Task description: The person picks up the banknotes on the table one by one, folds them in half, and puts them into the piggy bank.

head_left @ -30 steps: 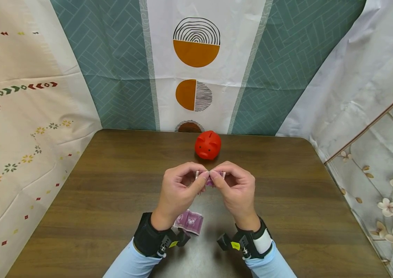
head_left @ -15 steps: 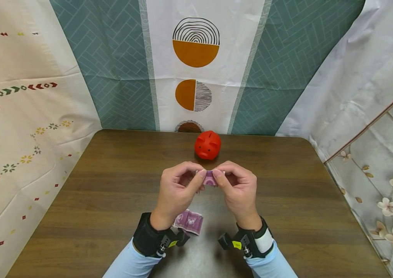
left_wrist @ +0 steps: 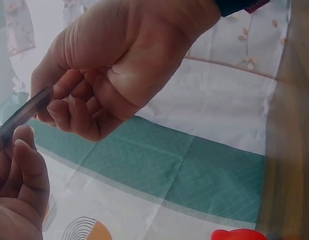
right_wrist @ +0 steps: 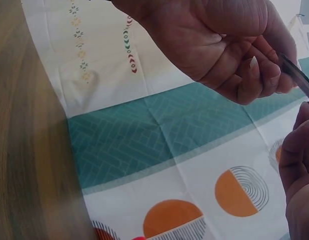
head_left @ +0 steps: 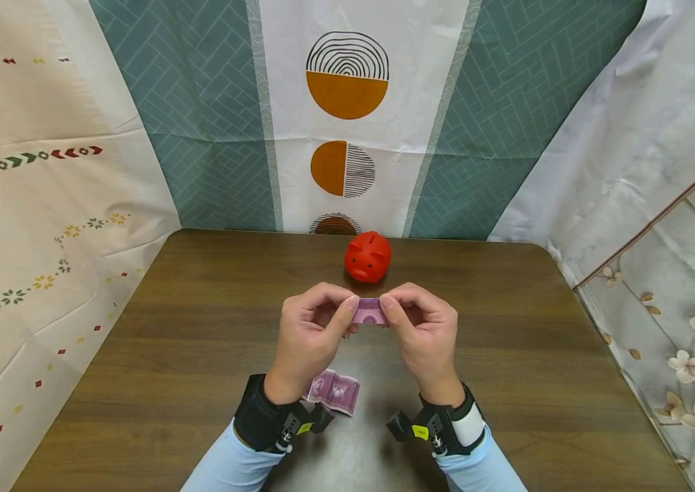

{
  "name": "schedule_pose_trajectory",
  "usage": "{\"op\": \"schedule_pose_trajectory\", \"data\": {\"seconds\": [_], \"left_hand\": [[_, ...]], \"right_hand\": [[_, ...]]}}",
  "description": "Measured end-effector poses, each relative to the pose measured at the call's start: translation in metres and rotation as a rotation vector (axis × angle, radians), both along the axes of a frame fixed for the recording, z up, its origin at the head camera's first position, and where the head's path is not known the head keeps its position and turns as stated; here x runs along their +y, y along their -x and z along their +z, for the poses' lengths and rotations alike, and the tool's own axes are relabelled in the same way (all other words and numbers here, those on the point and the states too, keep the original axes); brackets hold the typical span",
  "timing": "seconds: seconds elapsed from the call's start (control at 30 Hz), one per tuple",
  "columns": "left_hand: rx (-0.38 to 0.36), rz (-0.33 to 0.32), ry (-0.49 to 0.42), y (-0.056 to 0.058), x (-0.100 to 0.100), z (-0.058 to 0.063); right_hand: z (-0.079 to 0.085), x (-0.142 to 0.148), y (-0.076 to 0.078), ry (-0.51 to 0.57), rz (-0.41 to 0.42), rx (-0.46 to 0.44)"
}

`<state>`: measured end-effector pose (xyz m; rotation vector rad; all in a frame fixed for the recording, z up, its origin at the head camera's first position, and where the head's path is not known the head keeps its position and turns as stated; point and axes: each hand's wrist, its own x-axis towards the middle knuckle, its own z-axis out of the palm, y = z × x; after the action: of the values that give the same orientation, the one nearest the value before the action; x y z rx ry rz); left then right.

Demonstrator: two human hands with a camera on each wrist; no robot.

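Observation:
A folded purple banknote (head_left: 370, 311) is stretched level between both hands above the table, seen nearly edge-on in the left wrist view (left_wrist: 25, 113). My left hand (head_left: 313, 335) pinches its left end between thumb and fingers. The right end is pinched the same way by my right hand (head_left: 426, 335). Each thumb covers part of the note. Below, a second purple banknote (head_left: 336, 392), creased across its middle, lies on the table beside my left wrist, which partly hides it. A red piggy bank (head_left: 368, 258) with a slot on top stands just beyond the hands.
The brown wooden table (head_left: 212, 328) runs back to a patterned cloth backdrop (head_left: 212, 123). More cloth hangs along the left side (head_left: 64, 239) and the right side (head_left: 648, 328). Both wrists carry black straps with small cameras.
Both hands have moved apart along the folded banknote, so more of its middle shows between the thumbs. The piggy bank and the banknote on the table have stayed put.

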<state>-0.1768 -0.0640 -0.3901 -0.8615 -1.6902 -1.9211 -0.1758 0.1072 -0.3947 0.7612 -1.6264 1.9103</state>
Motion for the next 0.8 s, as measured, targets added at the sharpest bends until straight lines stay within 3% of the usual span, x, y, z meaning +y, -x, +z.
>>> {"op": "schedule_pose_trajectory", "data": {"seconds": [0.2,0.4,0.57,0.67,0.8], "left_hand": [[-0.022,-0.012,-0.018,0.001,0.001,-0.001],[-0.026,0.033,-0.038,0.001,0.001,0.0],[-0.017,0.032,-0.025,0.0,0.001,0.001],[0.045,0.07,0.008,0.001,0.002,0.0],[0.219,0.163,0.099,0.002,0.004,0.001]], "right_hand": [[0.0,0.002,0.0,0.004,-0.018,-0.006],[0.0,0.005,0.0,0.033,-0.027,-0.014],[-0.001,0.004,0.002,0.025,-0.064,-0.036],[-0.002,0.001,0.003,-0.014,-0.182,-0.008],[-0.004,-0.007,0.003,-0.084,-0.315,0.113]]}}
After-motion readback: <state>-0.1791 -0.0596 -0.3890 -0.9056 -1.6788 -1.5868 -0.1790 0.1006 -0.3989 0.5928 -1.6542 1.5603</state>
